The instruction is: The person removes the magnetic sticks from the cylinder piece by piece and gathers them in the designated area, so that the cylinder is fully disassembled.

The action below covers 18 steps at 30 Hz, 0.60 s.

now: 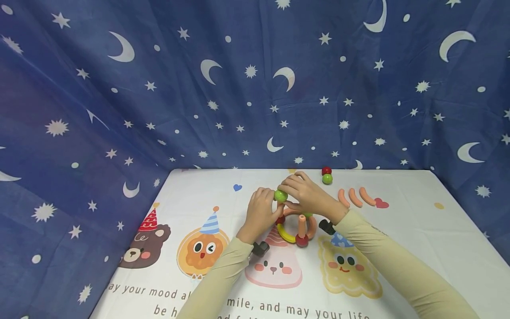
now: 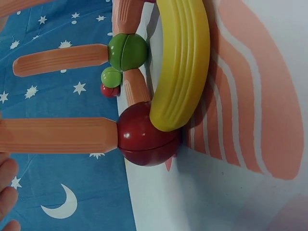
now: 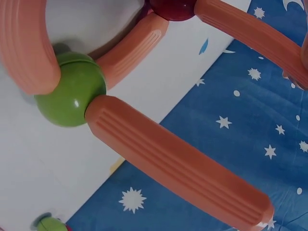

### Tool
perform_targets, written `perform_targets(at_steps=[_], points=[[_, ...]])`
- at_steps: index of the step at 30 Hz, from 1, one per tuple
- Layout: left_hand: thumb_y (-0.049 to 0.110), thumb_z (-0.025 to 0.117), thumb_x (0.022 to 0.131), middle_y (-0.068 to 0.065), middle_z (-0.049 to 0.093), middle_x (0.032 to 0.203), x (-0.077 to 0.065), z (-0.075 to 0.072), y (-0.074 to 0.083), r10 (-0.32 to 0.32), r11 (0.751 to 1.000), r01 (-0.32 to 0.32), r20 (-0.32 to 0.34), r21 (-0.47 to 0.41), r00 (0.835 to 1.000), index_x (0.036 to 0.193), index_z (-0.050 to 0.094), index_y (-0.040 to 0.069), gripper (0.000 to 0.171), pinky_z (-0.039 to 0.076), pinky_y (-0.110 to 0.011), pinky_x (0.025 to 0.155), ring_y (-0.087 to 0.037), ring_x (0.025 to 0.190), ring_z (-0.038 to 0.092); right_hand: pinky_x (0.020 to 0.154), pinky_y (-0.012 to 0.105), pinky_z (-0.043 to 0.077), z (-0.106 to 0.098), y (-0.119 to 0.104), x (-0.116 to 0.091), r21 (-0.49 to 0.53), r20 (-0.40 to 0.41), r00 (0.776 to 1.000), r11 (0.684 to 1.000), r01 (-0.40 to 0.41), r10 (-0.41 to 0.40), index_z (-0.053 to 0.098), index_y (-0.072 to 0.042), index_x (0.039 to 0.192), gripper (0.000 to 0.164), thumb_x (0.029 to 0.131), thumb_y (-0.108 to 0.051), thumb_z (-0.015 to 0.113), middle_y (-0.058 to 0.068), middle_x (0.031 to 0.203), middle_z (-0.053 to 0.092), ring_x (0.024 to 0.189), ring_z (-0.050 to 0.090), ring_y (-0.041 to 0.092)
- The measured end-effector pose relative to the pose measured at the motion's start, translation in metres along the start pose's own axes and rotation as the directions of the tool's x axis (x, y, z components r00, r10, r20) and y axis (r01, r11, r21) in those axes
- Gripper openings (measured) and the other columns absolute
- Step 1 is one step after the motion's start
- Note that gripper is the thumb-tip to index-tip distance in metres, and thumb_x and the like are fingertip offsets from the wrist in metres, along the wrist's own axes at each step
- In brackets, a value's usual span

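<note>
A ring of curved rods and balls lies on the table, with a yellow curved rod (image 1: pixel 286 233) at its near left and a red ball (image 1: pixel 301 240) at the front. Straight orange rods (image 3: pixel 178 163) rise from its balls. My left hand (image 1: pixel 260 210) pinches the upright rod (image 2: pixel 53 135) that stands on the left red ball (image 2: pixel 147 137). On top of that rod sits a light green ball (image 1: pixel 280 196), and my right hand (image 1: pixel 304 190) grips it from the right with its fingertips. The ring's far side is partly behind my right hand.
Three curved orange rods (image 1: pixel 353 198) lie at the back right. Behind them, near the curtain (image 1: pixel 239 110), a loose red ball (image 1: pixel 326 170) and a green ball (image 1: pixel 327 179) touch. A printed white cloth (image 1: pixel 422 248) covers the table.
</note>
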State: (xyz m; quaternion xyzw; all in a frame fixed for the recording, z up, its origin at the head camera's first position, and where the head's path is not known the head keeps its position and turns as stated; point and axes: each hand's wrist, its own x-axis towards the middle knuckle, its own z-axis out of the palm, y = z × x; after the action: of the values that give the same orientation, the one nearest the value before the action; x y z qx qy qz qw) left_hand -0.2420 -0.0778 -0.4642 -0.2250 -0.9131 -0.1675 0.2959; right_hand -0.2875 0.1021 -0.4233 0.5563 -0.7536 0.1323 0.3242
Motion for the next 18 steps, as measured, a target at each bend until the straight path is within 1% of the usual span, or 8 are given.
perform_targets(at_steps=[5, 10, 14, 16, 18], points=[[0.025, 0.065, 0.081, 0.001, 0.058, 0.076, 0.0, -0.001, 0.001, -0.01, 1.0, 0.01, 0.012, 0.003, 1.0, 0.081, 0.059, 0.009, 0.017, 0.044, -0.032, 0.079, -0.018, 0.085, 0.054, 0.085, 0.042, 0.042, 0.001, 0.0, 0.001, -0.019, -0.008, 1.0, 1.0, 0.016, -0.016, 0.064, -0.007, 0.1, 0.045, 0.061, -0.017, 0.083, 0.003, 0.092, 0.064, 0.091, 0.057, 0.019], [0.026, 0.064, 0.083, 0.001, 0.059, 0.079, 0.0, -0.002, 0.001, -0.023, 1.0, 0.022, 0.039, 0.008, 0.999, 0.082, 0.06, 0.009, 0.017, 0.044, -0.033, 0.082, -0.018, 0.086, 0.053, 0.086, 0.044, 0.045, -0.002, 0.001, 0.0, -0.048, 0.032, 0.999, 0.999, 0.001, 0.001, 0.064, -0.006, 0.102, 0.043, 0.065, -0.018, 0.082, 0.004, 0.094, 0.065, 0.093, 0.059, 0.02], [0.027, 0.063, 0.084, 0.001, 0.061, 0.083, 0.0, -0.003, 0.001, -0.033, 0.999, 0.033, 0.057, -0.003, 0.998, 0.084, 0.06, 0.011, 0.017, 0.044, -0.033, 0.087, -0.017, 0.089, 0.053, 0.086, 0.047, 0.045, -0.009, 0.009, -0.002, -0.085, 0.038, 0.997, 0.994, -0.07, 0.073, 0.063, -0.005, 0.103, 0.044, 0.065, -0.016, 0.082, 0.007, 0.097, 0.064, 0.095, 0.059, 0.024], [0.027, 0.064, 0.084, 0.001, 0.061, 0.084, 0.0, -0.004, 0.001, -0.033, 0.999, 0.033, 0.056, -0.01, 0.998, 0.084, 0.06, 0.011, 0.016, 0.044, -0.033, 0.088, -0.017, 0.09, 0.054, 0.086, 0.048, 0.045, -0.015, 0.015, -0.005, -0.096, 0.021, 0.993, 0.989, -0.113, 0.116, 0.063, -0.004, 0.102, 0.045, 0.064, -0.014, 0.083, 0.008, 0.097, 0.064, 0.095, 0.059, 0.026], [0.028, 0.064, 0.084, 0.001, 0.062, 0.085, 0.0, -0.004, 0.001, -0.034, 0.999, 0.035, 0.054, -0.017, 0.998, 0.085, 0.06, 0.011, 0.017, 0.043, -0.033, 0.089, -0.018, 0.09, 0.054, 0.086, 0.049, 0.044, -0.021, 0.021, -0.007, -0.102, 0.005, 0.99, 0.985, -0.141, 0.142, 0.063, -0.003, 0.102, 0.046, 0.063, -0.012, 0.084, 0.008, 0.097, 0.063, 0.094, 0.059, 0.027]])
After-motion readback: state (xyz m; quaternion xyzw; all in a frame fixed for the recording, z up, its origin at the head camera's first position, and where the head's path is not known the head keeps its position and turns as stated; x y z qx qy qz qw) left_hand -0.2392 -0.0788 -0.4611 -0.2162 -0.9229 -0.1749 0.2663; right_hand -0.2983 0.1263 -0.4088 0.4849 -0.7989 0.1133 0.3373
